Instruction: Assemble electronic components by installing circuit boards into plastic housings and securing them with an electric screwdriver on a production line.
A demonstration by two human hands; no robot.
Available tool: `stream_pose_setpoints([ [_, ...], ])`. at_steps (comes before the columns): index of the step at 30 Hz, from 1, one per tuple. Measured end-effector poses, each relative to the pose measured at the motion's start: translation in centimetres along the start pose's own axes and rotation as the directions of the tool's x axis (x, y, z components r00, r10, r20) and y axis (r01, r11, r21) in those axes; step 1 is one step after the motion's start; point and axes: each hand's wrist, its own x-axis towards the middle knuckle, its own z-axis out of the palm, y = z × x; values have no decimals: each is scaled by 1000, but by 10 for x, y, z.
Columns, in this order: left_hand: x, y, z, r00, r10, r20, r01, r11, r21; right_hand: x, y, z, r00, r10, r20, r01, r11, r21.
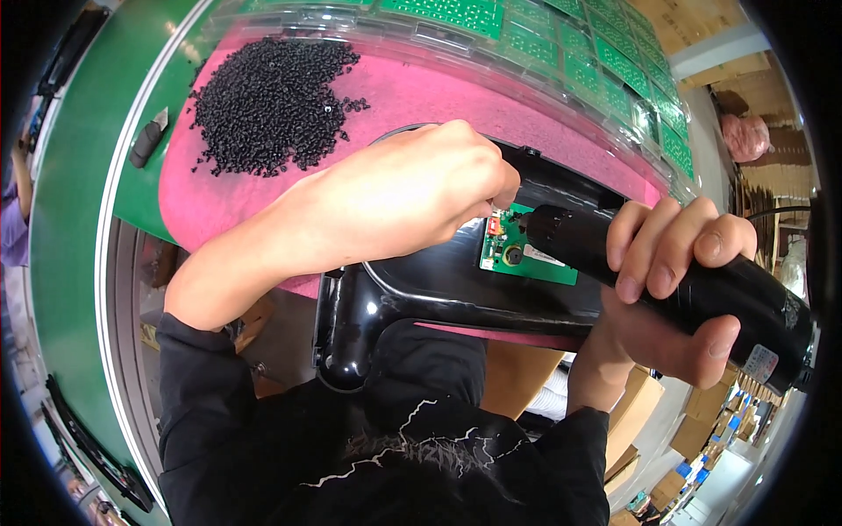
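Observation:
My right hand [675,263] is wrapped round a black electric screwdriver [579,238], which it holds tilted. The driver's tip end is at the upper part of a green circuit board [531,270] with a red-orange connector and a round black component. That board lies inside a large black plastic housing [421,280], whose rounded end is at the lower left. Over the housing my left hand [456,180] is closed, fingertips pinched close to the driver's tip and the board's upper edge. Whatever those fingers hold is hidden.
A heap of small black screws [272,110] sits on the pink mat [386,83], far left. Clear plastic trays [605,110] of green circuit boards stand behind. A small dark object [147,143] rests on the green tabletop [70,228]. Cardboard boxes [710,403] are at right.

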Motion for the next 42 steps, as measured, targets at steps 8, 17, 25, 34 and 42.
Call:
stream_pose_setpoints([
  [8, 1, 0, 0, 999, -14, 34, 14, 1000, 17, -2, 1, 2, 1000, -3, -15, 3, 1000, 0],
  [17, 2, -1, 8, 998, 45, -51, -46, 999, -23, 15, 4, 12, 963, 265, -52, -268, 960, -80],
  [25, 6, 8, -1, 989, -134, 61, 140, 984, -105, 15, 4, 17, 966, 255, -37, -257, 962, -89],
  [34, 7, 5, 4, 996, -83, -19, 80, 990, -117, 27, 8, 0, 931, 360, 56, -356, 932, -68],
  [42, 7, 4, 6, 999, -53, -2, 53, 995, -90, 13, 3, 10, 967, 245, -68, -250, 966, -67],
])
